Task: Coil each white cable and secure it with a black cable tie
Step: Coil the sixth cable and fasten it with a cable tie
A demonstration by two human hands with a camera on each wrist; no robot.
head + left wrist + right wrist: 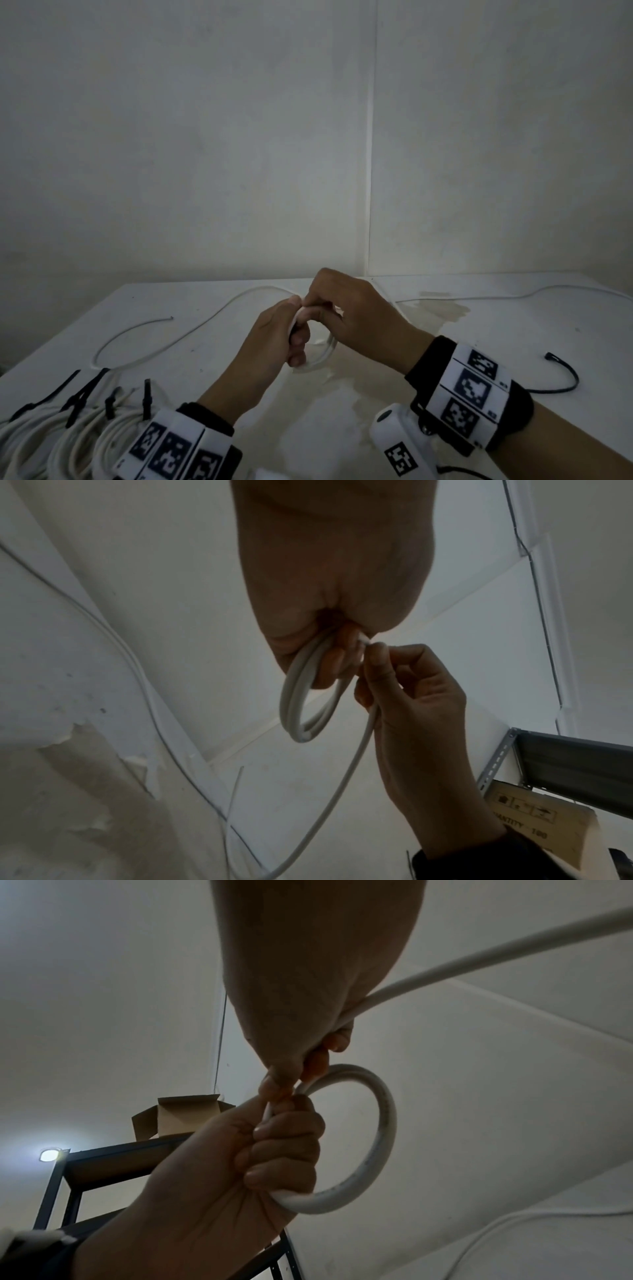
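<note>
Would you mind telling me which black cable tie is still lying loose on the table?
The curved black cable tie lying alone at the table's right; the others at the lower left already bind coiled white cables.

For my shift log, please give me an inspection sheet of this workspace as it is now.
Surface: white table, stained and peeling near the middle.
Job's things: small white coil in progress; bundle of tied coils at near left; loose black cable tie at right.
Clutter: nothing seen.
Grippers: left hand grips the coil; right hand pinches the cable beside it.
Cables: uncoiled white cable trails across the table.
Surroundings: white walls; metal shelf with a cardboard box.
</note>
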